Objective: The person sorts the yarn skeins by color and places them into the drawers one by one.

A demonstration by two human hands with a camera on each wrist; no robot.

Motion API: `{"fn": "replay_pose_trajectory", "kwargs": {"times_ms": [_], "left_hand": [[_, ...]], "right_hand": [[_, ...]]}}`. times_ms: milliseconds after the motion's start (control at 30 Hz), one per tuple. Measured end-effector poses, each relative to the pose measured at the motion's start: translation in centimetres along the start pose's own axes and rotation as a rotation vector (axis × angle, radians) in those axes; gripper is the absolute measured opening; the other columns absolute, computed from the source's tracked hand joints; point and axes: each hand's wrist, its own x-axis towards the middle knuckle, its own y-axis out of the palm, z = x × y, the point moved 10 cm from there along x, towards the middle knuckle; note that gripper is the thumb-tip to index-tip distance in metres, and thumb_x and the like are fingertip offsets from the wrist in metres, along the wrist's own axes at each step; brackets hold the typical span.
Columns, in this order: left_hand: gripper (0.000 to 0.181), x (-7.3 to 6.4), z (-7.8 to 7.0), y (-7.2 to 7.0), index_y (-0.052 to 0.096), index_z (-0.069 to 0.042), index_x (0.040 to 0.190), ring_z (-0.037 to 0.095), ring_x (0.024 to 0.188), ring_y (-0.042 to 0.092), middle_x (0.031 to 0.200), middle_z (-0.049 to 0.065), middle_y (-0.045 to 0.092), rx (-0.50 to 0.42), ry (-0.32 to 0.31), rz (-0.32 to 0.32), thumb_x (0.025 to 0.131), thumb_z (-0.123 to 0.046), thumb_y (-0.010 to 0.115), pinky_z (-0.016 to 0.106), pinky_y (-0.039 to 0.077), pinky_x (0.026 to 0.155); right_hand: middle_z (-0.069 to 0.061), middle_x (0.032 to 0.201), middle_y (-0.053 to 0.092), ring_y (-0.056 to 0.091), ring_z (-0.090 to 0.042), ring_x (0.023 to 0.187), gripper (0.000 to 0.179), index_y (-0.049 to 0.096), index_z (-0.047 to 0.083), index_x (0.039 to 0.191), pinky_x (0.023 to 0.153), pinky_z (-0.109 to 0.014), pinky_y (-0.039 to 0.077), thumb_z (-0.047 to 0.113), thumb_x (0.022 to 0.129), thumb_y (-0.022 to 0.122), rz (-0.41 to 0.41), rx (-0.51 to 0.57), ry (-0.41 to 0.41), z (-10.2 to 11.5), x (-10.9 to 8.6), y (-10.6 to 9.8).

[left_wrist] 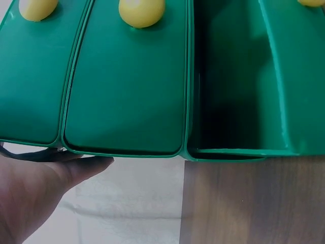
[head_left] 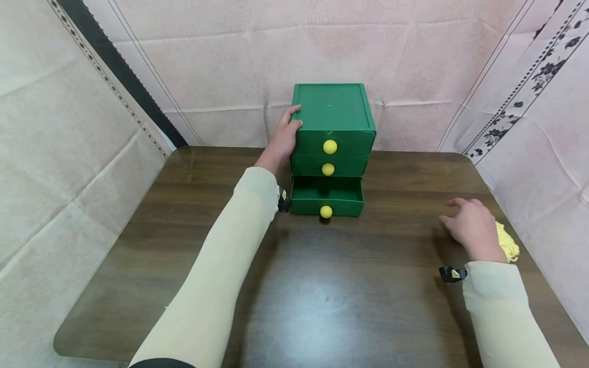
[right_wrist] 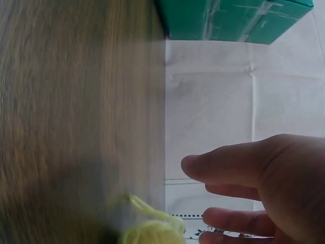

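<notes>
A green three-drawer box [head_left: 335, 107] with round yellow knobs stands at the back of the table. Its bottom drawer [head_left: 346, 207] is pulled out and the inside looks bare; the upper two are closed. My left hand [head_left: 284, 138] rests against the box's left side, fingertips at the top edge; in the left wrist view the thumb [left_wrist: 86, 170] lies along that side. Over the table's right part, my right hand [head_left: 474, 227] hovers with loosely bent fingers and nothing in them. Just beside it lies a bundle of yellow yarn [head_left: 507, 243], partly hidden by the hand.
The brown wooden table [head_left: 317, 286] has rounded corners. Pale patterned cloth [head_left: 221, 66] hangs behind it and on both sides. A dark wrist camera [head_left: 453, 274] sits on the right wrist, another [head_left: 283, 199] on the left.
</notes>
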Motion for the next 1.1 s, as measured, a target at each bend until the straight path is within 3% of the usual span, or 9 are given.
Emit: {"fn": "replay_pose_trajectory", "kwargs": {"times_ms": [200, 500, 667, 767, 967, 1100], "left_hand": [[0.044, -0.1, 0.2, -0.1, 0.032, -0.05, 0.143, 0.015, 0.145, 0.021, 0.159, -0.013, 0.019, 0.003, -0.015, 0.001, 0.102, -0.037, 0.038, 0.048, 0.021, 0.117], [0.051, -1.9, -1.4, -0.1, 0.03, -0.037, 0.15, 0.019, 0.145, 0.021, 0.161, -0.006, 0.017, -0.025, 0.001, 0.061, 0.102, -0.035, 0.045, 0.048, 0.024, 0.116], [0.054, -2.6, -1.9, -0.1, 0.028, -0.035, 0.151, 0.019, 0.147, 0.019, 0.162, -0.006, 0.015, -0.036, -0.005, 0.076, 0.101, -0.038, 0.048, 0.046, 0.025, 0.116], [0.054, -2.2, -1.8, -0.2, 0.029, -0.036, 0.151, 0.018, 0.148, 0.017, 0.162, -0.006, 0.014, -0.042, -0.012, 0.075, 0.101, -0.036, 0.048, 0.046, 0.024, 0.117], [0.05, -0.4, -0.4, -0.3, 0.032, -0.041, 0.148, 0.016, 0.148, 0.017, 0.162, -0.009, 0.014, -0.054, -0.009, 0.064, 0.101, -0.035, 0.048, 0.047, 0.024, 0.116], [0.049, 0.1, 0.1, -0.2, 0.032, -0.044, 0.146, 0.016, 0.146, 0.019, 0.161, -0.01, 0.015, -0.05, -0.009, 0.06, 0.101, -0.037, 0.047, 0.048, 0.024, 0.116]], "right_hand": [[-0.037, 0.116, 0.053, 0.046, -0.055, 0.107, 0.048, 0.056, -0.006, 0.121, 0.083, -0.065, 0.038, 0.023, 0.085, 0.066, 0.048, -0.025, 0.02, -0.9, -0.3, 0.0], [-0.036, 0.107, 0.058, 0.054, -0.043, 0.082, 0.05, 0.056, -0.009, 0.118, 0.068, -0.054, 0.041, 0.02, 0.08, 0.071, 0.185, -0.028, 0.06, -2.4, -0.7, 1.1], [-0.04, 0.113, 0.055, 0.053, -0.05, 0.089, 0.05, 0.055, -0.009, 0.12, 0.079, -0.066, 0.037, 0.016, 0.079, 0.07, 0.187, -0.043, 0.063, -2.4, -0.8, 1.1], [-0.039, 0.111, 0.056, 0.054, -0.052, 0.091, 0.051, 0.056, -0.009, 0.119, 0.081, -0.068, 0.036, 0.015, 0.077, 0.072, 0.185, -0.046, 0.047, -2.3, -0.6, 1.2], [-0.034, 0.095, 0.061, 0.055, -0.042, 0.076, 0.052, 0.056, -0.01, 0.116, 0.064, -0.051, 0.043, 0.014, 0.073, 0.074, 0.189, -0.054, -0.001, -2.1, -0.5, 1.5], [-0.038, 0.103, 0.06, 0.057, -0.049, 0.081, 0.051, 0.057, -0.007, 0.119, 0.064, -0.054, 0.043, 0.011, 0.072, 0.069, 0.168, -0.063, -0.017, -2.1, -0.7, 1.3]]}}
